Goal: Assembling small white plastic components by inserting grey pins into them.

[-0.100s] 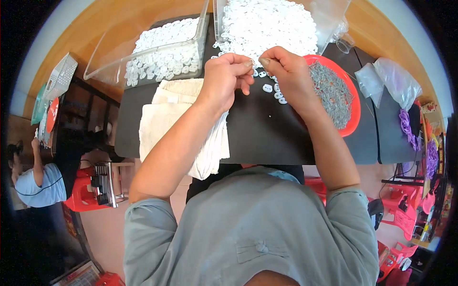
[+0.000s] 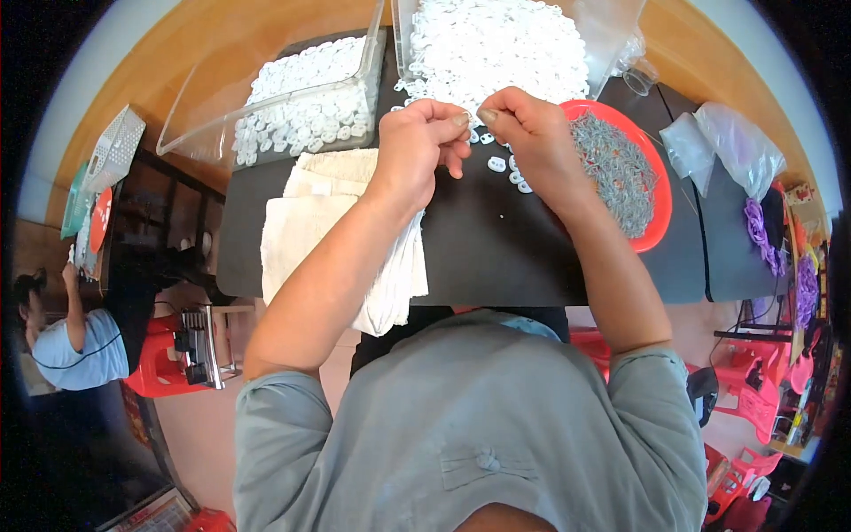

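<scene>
Your left hand (image 2: 409,149) seems to pinch a small white piece (image 2: 469,114), upper middle of frame; your right hand (image 2: 539,146) has thumb and finger pressed together, can't tell on what. Loose pinch could drop it among the loose pieces (image 2: 496,164) between. Right wrist drifting right could tip the red bowl (image 2: 664,199), upper right, spilling grey metal bits (image 2: 616,173).

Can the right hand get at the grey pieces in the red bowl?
Probably yes: the right hand is close beside the red bowl, and nothing seems to lie over the grey pieces.
</scene>
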`<state>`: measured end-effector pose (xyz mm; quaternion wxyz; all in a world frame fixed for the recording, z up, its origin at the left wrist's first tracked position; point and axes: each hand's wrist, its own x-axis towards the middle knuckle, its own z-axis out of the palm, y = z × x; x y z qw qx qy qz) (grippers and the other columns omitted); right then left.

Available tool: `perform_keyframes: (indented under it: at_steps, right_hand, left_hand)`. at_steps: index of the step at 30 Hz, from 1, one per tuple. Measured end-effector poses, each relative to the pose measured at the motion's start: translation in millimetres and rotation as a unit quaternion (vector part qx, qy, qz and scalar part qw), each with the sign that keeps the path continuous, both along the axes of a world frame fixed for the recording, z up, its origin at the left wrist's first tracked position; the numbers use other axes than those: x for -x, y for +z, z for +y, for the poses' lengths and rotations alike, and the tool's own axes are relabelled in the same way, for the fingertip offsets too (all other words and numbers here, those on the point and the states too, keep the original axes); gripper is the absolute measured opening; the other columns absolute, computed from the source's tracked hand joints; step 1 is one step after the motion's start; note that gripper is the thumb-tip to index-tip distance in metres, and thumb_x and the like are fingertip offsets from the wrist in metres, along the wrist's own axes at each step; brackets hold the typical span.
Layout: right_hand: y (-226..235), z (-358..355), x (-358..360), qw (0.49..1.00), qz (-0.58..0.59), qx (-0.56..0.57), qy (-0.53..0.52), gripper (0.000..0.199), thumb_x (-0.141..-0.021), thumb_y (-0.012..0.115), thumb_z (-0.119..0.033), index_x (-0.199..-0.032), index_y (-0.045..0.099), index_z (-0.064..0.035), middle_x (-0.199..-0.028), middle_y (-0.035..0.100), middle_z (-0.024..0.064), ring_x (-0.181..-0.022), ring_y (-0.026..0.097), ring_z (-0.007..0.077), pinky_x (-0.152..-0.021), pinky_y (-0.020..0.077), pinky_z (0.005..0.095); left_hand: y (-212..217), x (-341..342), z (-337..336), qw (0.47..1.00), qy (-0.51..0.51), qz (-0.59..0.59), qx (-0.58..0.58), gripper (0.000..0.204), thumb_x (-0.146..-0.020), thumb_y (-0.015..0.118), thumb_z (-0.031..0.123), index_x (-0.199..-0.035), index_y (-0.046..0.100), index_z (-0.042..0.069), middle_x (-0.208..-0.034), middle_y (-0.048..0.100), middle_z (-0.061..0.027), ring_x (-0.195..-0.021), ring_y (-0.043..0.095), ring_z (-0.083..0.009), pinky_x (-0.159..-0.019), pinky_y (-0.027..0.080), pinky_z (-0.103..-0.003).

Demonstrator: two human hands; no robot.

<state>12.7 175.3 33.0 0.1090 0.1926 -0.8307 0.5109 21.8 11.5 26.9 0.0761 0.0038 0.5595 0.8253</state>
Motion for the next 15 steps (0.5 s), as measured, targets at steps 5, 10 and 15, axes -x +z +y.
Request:
perform_keyframes:
  at_steps: [5, 10, 15]
  right_hand:
    - [-3.4, -0.4, 1.3, 0.999, 0.010, -0.044, -0.004, 0.011, -0.090, 0.059, -0.011, -0.088, 0.062, -0.0006, -0.066, 0.053, -0.0011, -0.063, 0.047, 0.0073, -0.057, 0.0398, 0.0249]
    - [-4.7, 0.4, 2.9, 0.995, 0.057, -0.084, -0.014, 0.012, -0.090, 0.059, -0.012, -0.086, 0.061, -0.0005, -0.064, 0.053, 0.0009, -0.062, 0.048, 0.0086, -0.055, 0.0403, 0.0263]
    - [-1.3, -1.7, 0.6, 0.994, 0.047, -0.099, -0.019, 0.013, -0.089, 0.059, -0.012, -0.085, 0.059, -0.0005, -0.062, 0.052, 0.0021, -0.060, 0.048, 0.0096, -0.054, 0.0405, 0.0273]
  left_hand:
    - [1.7, -2.5, 1.6, 0.999, 0.001, 0.017, 0.034, 0.008, -0.090, 0.059, 0.006, -0.091, 0.060, -0.002, -0.075, 0.060, -0.0065, -0.061, 0.058, -0.0130, -0.047, 0.046, -0.025]
    - [2.3, -3.5, 1.9, 0.999, 0.008, 0.026, 0.039, 0.006, -0.090, 0.060, 0.005, -0.090, 0.060, -0.001, -0.075, 0.060, -0.0060, -0.060, 0.057, -0.0119, -0.045, 0.046, -0.024]
    - [2.8, -3.8, 2.0, 0.998, 0.014, 0.033, 0.057, 0.005, -0.090, 0.060, 0.004, -0.090, 0.060, -0.002, -0.075, 0.060, -0.0058, -0.060, 0.057, -0.0116, -0.044, 0.045, -0.024]
